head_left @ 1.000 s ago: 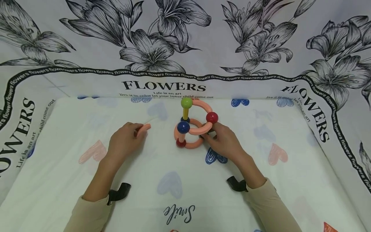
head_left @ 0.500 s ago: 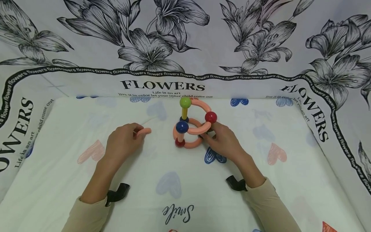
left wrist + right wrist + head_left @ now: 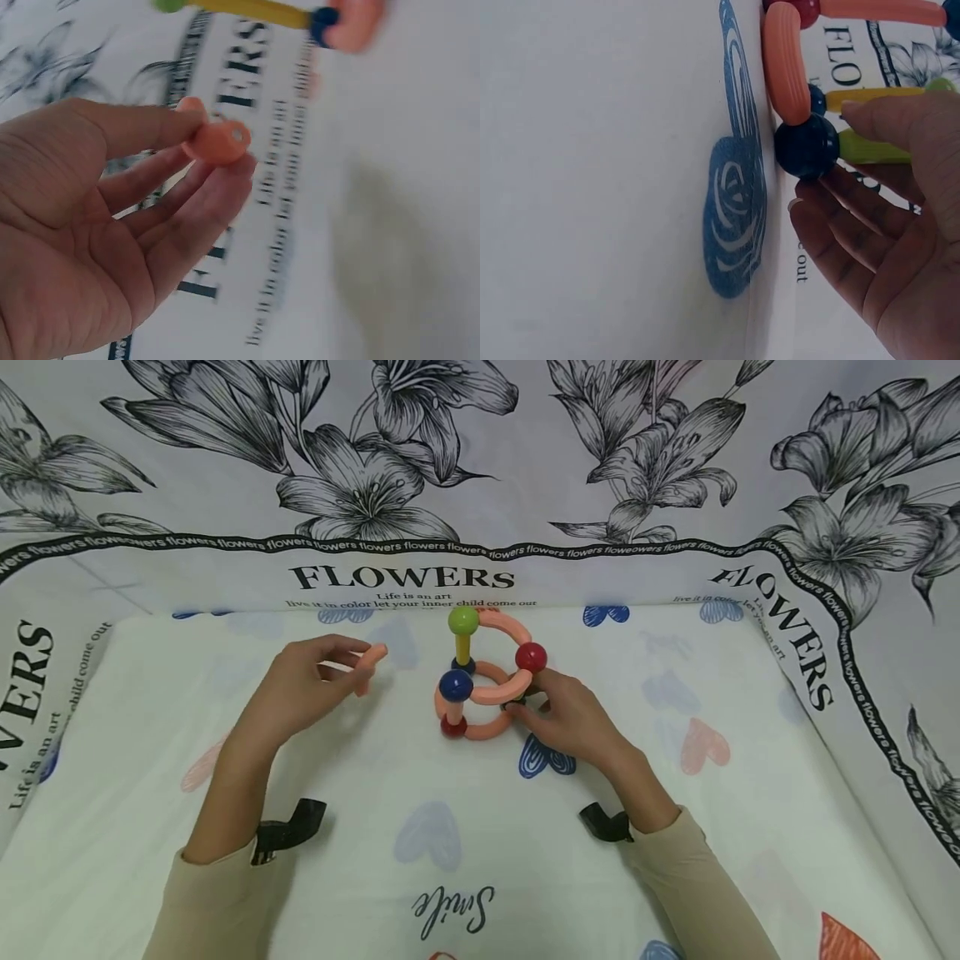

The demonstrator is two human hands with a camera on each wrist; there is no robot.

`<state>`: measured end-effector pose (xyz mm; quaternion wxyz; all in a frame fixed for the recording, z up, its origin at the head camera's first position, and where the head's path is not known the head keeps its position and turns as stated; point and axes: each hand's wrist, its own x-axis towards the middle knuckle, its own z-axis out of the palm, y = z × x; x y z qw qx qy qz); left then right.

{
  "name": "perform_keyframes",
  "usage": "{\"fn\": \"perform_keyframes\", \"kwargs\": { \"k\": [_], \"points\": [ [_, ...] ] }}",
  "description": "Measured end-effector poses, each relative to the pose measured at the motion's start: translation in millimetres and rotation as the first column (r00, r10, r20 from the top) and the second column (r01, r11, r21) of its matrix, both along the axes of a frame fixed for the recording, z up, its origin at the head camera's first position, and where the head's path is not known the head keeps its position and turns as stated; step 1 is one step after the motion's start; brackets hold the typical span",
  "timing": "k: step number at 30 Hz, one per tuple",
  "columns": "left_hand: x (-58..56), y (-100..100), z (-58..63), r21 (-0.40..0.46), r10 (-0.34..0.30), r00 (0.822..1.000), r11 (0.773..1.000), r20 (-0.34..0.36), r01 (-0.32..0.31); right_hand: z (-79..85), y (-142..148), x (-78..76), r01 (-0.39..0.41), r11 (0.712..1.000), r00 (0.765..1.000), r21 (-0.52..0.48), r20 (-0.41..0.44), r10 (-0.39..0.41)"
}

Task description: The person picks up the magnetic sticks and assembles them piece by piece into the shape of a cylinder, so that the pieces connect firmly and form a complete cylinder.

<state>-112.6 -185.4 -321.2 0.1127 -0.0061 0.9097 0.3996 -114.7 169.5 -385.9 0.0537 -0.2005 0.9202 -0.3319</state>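
My left hand point(image 3: 303, 689) is raised left of the toy, pinching a short curved salmon rod point(image 3: 217, 142) between thumb and fingers. A ball-and-rod construction toy stands at the table's middle. Its upper salmon arcs meet at a red ball point(image 3: 531, 657), with a light green ball point(image 3: 463, 620) and a blue ball point(image 3: 456, 686) at their other ends. A yellow rod point(image 3: 462, 649) and a salmon upright link these to the lower ring, where a dark red ball point(image 3: 453, 727) sits. My right hand point(image 3: 573, 714) grips a green rod point(image 3: 874, 148) above a dark blue ball point(image 3: 806, 146), mostly hidden in the head view.
A white cloth point(image 3: 360, 877) printed with hearts and the word Smile covers the table. Behind it hangs a white flower-printed fabric point(image 3: 525, 460). Black camera mounts point(image 3: 292, 827) are worn on both wrists.
My left hand has lifted slightly away from the cloth, and the curved rod in it has turned more upright. My right hand stays on the toy. The head view has shifted a little.
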Motion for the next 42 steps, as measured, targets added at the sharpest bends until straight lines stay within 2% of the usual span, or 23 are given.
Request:
{"fn": "perform_keyframes", "kwargs": {
  "k": [3, 6, 12, 20, 25, 31, 37, 42],
  "points": [
    [-7.6, 0, 20.4, 0.128, 0.01, 1.0, 0.992, 0.018, -0.012, 0.7, -1, -1.0, -0.012, 1.0, 1.0, -0.007, -0.005, 0.012],
    [-13.1, 5, 36.0, 0.22, 0.009, 1.0, 0.976, -0.005, -0.008, 1.7, -2, -2.1, -0.019, 1.0, 1.0, -0.011, -0.019, 0.019],
    [-13.9, 14, 46.3, 0.326, 0.008, 1.0, 0.945, 0.004, -0.008, 1.7, -2, -5.1, -0.031, 0.999, 0.999, -0.023, 0.009, 0.031],
    [-13.5, 24, 47.9, 0.336, -0.039, 0.999, 0.941, 0.015, 0.032, 3.9, 2, -5.2, -0.036, 0.999, 0.999, -0.041, 0.019, 0.037],
    [-13.6, 34, 43.4, 0.342, -0.069, 0.998, 0.937, -0.011, 0.069, 2.4, 4, -3.5, -0.037, 0.998, 0.999, -0.055, 0.03, 0.039],
    [-16.6, 42, 38.1, 0.327, -0.111, 0.994, 0.939, -0.009, 0.108, -0.2, 5, -3.7, -0.037, 0.998, 0.999, -0.047, 0.019, 0.038],
    [-18.1, 42, 33.9, 0.296, -0.128, 0.992, 0.947, -0.004, 0.123, -2.2, 3, -5.1, -0.043, 0.998, 0.999, -0.05, 0.024, 0.045],
    [-17.5, 45, 30.4, 0.286, -0.118, 0.993, 0.953, 0.031, 0.104, -2.5, 2, -3.5, -0.036, 0.998, 0.999, -0.045, 0.032, 0.038]
  ]
}}
